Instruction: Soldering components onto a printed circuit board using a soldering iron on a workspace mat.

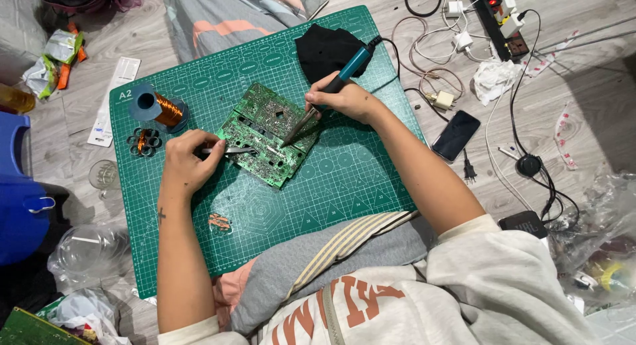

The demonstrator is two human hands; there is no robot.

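From the head view I see my right hand (348, 98) gripping a teal-handled soldering iron (334, 85), its tip down on the green circuit board (265, 134) lying mid-mat, toward the far edge of the green cutting mat (344, 179). My left hand (187, 163) pinches metal tweezers (228, 150) that reach the board's left edge. A copper wire spool (162, 108) sits near the mat's far left corner, a black cloth (324, 48) at the far edge behind the iron. A phone (456, 135) lies off the mat's right edge.
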